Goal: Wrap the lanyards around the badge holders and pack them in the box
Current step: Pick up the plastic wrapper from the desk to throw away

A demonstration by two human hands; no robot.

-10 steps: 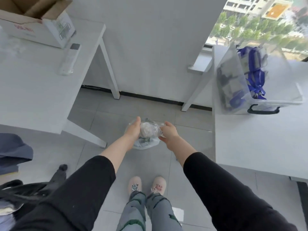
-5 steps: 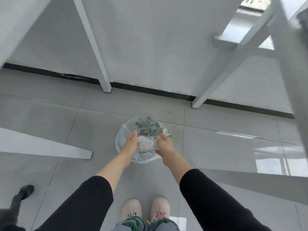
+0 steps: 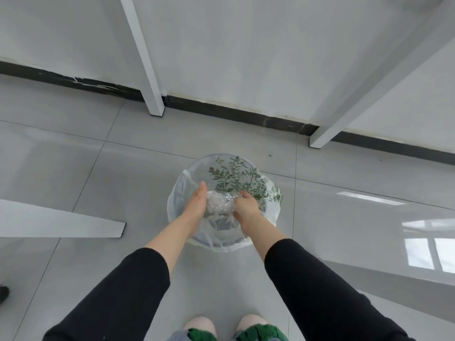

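**Inspector:** Holds, left to right, referenced to the bin (image 3: 234,173).

**Assessor:** The left hand (image 3: 197,205) lies against the left side of a wad of clear plastic (image 3: 219,204), directly over the bin mouth; the thumb is straight and the fingers are hidden under the wad, so I cannot tell whether they curl. The right hand (image 3: 246,207) has its fingers curled into the wad's right side. Judged purpose: to keep the springy wad compressed and centred, so it falls inside the liner.

**Inspector:** Task items?

**Assessor:** No lanyards, badge holders or box are in view; their position cannot be stated.

**Inspector:** Change over the past second?

**Assessor:** Then the box holding blue lanyards showed on a table up and right of the bin, and the hands were higher above it; now the view has tipped down and the hands are at the rim.
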